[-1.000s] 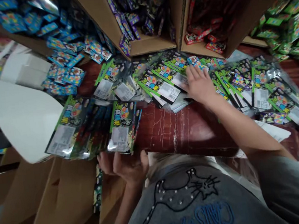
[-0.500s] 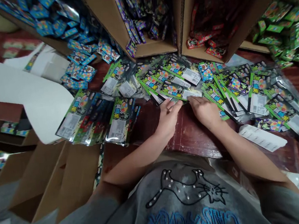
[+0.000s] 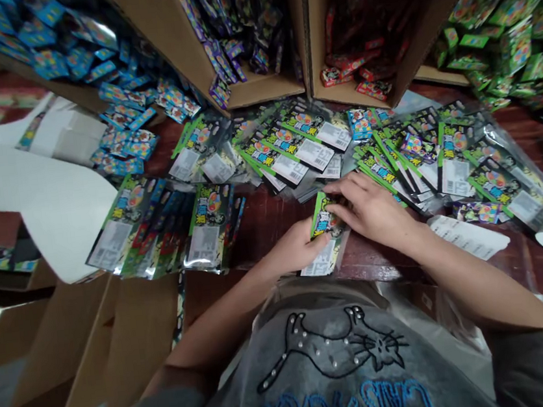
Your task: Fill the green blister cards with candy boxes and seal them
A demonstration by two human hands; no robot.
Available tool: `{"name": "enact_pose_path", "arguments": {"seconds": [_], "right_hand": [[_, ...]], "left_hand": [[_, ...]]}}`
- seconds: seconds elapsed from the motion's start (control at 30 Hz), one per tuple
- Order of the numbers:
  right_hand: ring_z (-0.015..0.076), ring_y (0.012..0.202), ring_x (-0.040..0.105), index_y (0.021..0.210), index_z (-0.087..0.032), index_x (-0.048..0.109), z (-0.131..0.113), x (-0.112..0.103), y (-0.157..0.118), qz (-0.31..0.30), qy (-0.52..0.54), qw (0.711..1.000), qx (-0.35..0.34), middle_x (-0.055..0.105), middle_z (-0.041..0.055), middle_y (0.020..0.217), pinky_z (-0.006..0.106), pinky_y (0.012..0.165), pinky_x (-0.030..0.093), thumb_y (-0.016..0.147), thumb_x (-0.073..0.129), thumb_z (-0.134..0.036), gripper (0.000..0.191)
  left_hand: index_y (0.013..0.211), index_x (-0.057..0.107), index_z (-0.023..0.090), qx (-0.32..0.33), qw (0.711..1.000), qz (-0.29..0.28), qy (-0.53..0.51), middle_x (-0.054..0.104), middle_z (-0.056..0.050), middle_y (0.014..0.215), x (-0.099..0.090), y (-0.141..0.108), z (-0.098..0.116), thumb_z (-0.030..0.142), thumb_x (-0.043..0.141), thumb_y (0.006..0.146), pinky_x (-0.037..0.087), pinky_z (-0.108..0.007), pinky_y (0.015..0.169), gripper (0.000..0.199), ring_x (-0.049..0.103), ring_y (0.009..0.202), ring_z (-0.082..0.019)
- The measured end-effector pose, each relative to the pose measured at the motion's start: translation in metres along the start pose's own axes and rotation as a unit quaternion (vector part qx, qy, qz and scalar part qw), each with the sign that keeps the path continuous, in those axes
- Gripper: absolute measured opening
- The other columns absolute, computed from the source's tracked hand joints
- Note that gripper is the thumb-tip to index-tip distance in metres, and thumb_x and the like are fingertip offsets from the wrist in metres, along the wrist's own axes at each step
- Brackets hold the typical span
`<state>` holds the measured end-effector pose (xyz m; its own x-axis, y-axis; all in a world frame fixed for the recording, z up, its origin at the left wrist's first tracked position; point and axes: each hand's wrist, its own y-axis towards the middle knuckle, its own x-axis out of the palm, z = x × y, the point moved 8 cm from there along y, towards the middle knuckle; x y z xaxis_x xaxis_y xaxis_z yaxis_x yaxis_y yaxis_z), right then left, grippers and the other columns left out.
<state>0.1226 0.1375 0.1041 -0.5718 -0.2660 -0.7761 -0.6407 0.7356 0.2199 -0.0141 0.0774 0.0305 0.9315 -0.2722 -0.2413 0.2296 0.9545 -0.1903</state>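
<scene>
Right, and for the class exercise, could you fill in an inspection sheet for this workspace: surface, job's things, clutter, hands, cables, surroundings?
Surface: dark red table, partly covered by packets.
Job's things: one black-and-green packet in hand; similar packets overlap across the table; another group lies at the left near the front edge.
Clutter: loose blue sachets at the left; a printed white paper at the right.
Grippers: bare hands; left hand grips the packet, right hand has its fingers at the packet's upper part.
Cables: nothing seen.
Surroundings: cardboard boxes of purple sachets and red sachets behind; open cartons lower left.
</scene>
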Motion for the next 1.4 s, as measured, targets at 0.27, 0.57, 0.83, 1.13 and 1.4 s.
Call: {"name": "enact_pose_path", "arguments": {"seconds": [0.27, 0.57, 0.83, 1.13, 1.4], "right_hand": [[0.0168, 0.097, 0.075, 0.098, -0.026, 0.079, -0.016, 0.002, -0.021, -0.300, 0.234, 0.923, -0.059, 0.081, 0.0028, 0.111, 0.033, 0.089, 0.058, 0.107, 0.061, -0.042, 0.025], [0.0224, 0.076, 0.074, 0.110, -0.022, 0.064, 0.022, 0.045, -0.059, 0.037, 0.130, 0.950, 0.283, 0.079, 0.0080, 0.090, 0.032, 0.069, 0.053, 0.108, 0.046, -0.067, 0.048], [0.0260, 0.067, 0.075, 0.111, -0.016, 0.062, 0.028, 0.102, -0.057, -0.018, -0.028, 0.936, 0.349, 0.079, 0.0134, 0.081, 0.030, 0.059, 0.040, 0.115, 0.035, -0.047, 0.041], [0.0533, 0.111, 0.073, 0.143, 0.003, 0.057, 0.160, -0.084, -0.056, 0.154, -0.270, 0.826, 0.470, 0.065, 0.0425, 0.131, 0.062, 0.085, 0.057, 0.095, 0.035, -0.092, 0.110], [0.0482, 0.144, 0.052, 0.160, -0.006, 0.045, 0.171, -0.053, 0.083, -0.110, -0.332, 0.928, 0.126, 0.055, 0.0282, 0.156, 0.061, 0.114, 0.049, 0.090, 0.068, -0.076, 0.102]], "left_hand": [[0.095, 0.079, 0.016, -0.089, 0.974, -0.169, -0.125, 0.080, -0.006, 0.088, 0.012, -0.015, -0.005, 0.035, 0.094, 0.071, 0.059, -0.031, 0.072, 0.035, 0.073, 0.075, -0.020], [0.102, 0.082, 0.017, -0.063, 0.958, 0.192, -0.205, 0.084, -0.006, 0.105, -0.009, -0.004, -0.028, 0.052, 0.090, 0.079, 0.059, -0.030, 0.082, 0.042, 0.074, 0.089, -0.020], [0.089, 0.070, 0.019, -0.083, 0.948, 0.289, 0.101, 0.074, -0.003, 0.077, -0.009, -0.017, -0.045, 0.053, 0.062, 0.100, 0.044, -0.025, 0.063, 0.037, 0.065, 0.067, -0.017], [0.108, 0.072, 0.020, -0.128, 0.953, 0.257, 0.100, 0.082, -0.007, 0.097, -0.043, -0.038, -0.066, 0.057, 0.057, 0.105, 0.054, -0.029, 0.078, 0.040, 0.076, 0.088, -0.023], [0.135, 0.064, 0.019, -0.107, 0.961, 0.235, 0.103, 0.079, -0.012, 0.121, -0.046, -0.042, -0.073, 0.061, 0.055, 0.106, 0.061, -0.036, 0.096, 0.052, 0.077, 0.110, -0.026]]}}
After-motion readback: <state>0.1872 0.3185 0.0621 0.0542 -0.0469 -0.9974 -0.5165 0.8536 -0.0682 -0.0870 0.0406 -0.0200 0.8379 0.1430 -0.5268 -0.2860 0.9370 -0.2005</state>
